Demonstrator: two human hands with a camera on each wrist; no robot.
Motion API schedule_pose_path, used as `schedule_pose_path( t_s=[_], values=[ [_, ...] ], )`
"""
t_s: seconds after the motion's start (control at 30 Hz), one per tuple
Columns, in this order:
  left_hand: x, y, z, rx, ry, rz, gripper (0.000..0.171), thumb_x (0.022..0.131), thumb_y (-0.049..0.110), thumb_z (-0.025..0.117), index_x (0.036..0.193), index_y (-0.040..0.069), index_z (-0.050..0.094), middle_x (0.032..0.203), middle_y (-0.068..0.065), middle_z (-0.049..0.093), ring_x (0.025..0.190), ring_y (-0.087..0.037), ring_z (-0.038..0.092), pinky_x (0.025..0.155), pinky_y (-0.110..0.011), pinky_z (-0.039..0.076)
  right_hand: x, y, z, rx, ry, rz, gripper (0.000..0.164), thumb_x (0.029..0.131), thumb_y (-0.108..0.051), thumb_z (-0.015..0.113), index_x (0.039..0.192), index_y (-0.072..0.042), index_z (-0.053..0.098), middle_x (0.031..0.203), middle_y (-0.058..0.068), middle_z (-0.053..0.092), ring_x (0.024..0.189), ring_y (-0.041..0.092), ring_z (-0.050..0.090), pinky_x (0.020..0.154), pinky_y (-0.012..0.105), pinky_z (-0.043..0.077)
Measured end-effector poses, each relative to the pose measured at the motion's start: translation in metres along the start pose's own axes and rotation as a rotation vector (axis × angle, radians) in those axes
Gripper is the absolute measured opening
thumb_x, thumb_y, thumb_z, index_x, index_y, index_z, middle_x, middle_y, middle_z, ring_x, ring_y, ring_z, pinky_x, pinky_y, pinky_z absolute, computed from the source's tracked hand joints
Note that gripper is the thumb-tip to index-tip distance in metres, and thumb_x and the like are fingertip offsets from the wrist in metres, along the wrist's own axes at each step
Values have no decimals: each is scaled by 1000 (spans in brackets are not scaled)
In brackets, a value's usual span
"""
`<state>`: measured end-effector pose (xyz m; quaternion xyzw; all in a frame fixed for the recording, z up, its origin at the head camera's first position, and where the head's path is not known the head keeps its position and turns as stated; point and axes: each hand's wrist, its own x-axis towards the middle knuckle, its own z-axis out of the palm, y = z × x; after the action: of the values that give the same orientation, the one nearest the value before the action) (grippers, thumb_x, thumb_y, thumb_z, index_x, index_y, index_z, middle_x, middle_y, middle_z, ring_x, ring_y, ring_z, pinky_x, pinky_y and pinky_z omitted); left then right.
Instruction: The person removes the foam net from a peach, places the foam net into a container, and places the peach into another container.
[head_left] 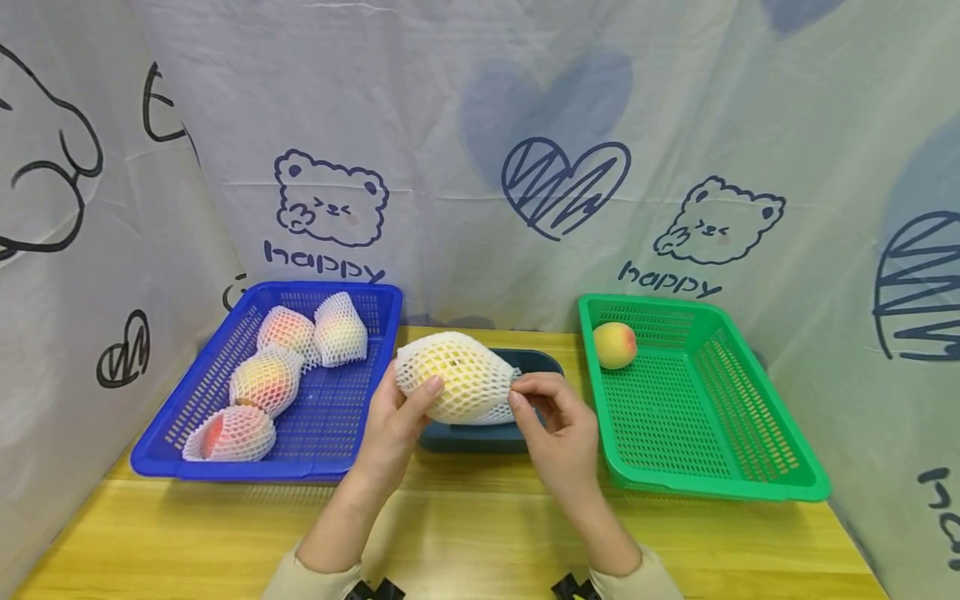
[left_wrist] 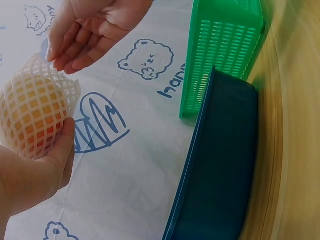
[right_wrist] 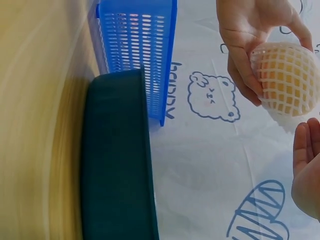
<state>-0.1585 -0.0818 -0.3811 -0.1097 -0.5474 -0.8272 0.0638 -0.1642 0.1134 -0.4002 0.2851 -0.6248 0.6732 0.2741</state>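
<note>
A peach in a white foam net sleeve (head_left: 453, 379) is held up over the dark teal tray (head_left: 540, 361) in the head view. My left hand (head_left: 397, 417) grips its left end, thumb across the front and fingers behind. With thumb and fingertips my right hand (head_left: 558, 425) pinches the gathered right end of the net. Yellow and red skin shows through the mesh of the sleeved peach (left_wrist: 37, 112) in the left wrist view. From the right wrist, the left hand (right_wrist: 250, 45) curls around the net's far side.
On the left, a blue basket (head_left: 322, 442) holds several net-wrapped peaches (head_left: 266, 383). To the right stands a green basket (head_left: 652, 400) with one bare peach (head_left: 615, 345) in its back left corner. A patterned cloth (head_left: 442, 208) hangs behind the wooden table (head_left: 465, 533).
</note>
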Motion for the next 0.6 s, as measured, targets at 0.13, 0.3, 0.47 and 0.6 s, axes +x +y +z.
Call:
schedule_pose_path(
  t_s=[0.13, 0.3, 0.47, 0.6],
  values=[
    [0, -2, 1, 16, -5, -10, 50, 94, 7, 58, 140, -5, 41, 117, -5, 65, 102, -15, 69, 89, -32, 59, -3, 2, 1, -4, -4, 62, 17, 90, 18, 66, 103, 8, 67, 107, 14, 68, 103, 16, 66, 89, 24, 58],
    [0, -4, 2, 39, -16, -12, 51, 94, 8, 59, 140, -6, 41, 117, -6, 66, 101, -15, 69, 87, -32, 59, -3, 6, 1, 10, -13, 58, 22, 88, 21, 65, 108, 13, 66, 109, 14, 67, 104, 14, 66, 90, 23, 57],
    [-1, -7, 3, 47, -21, -13, 51, 94, 8, 59, 140, -6, 42, 115, -5, 66, 100, -15, 69, 86, -31, 59, -3, 6, 0, 41, -31, 78, 37, 87, 22, 65, 123, 15, 62, 122, 5, 64, 112, 15, 65, 95, 26, 56],
    [0, -8, 4, 47, -33, -10, 50, 95, 7, 59, 140, -6, 42, 115, -4, 66, 99, -15, 70, 86, -31, 60, -2, 5, 0, 55, -40, 134, 47, 85, 20, 68, 131, 16, 58, 130, 4, 60, 117, 15, 63, 100, 26, 54]
  ],
)
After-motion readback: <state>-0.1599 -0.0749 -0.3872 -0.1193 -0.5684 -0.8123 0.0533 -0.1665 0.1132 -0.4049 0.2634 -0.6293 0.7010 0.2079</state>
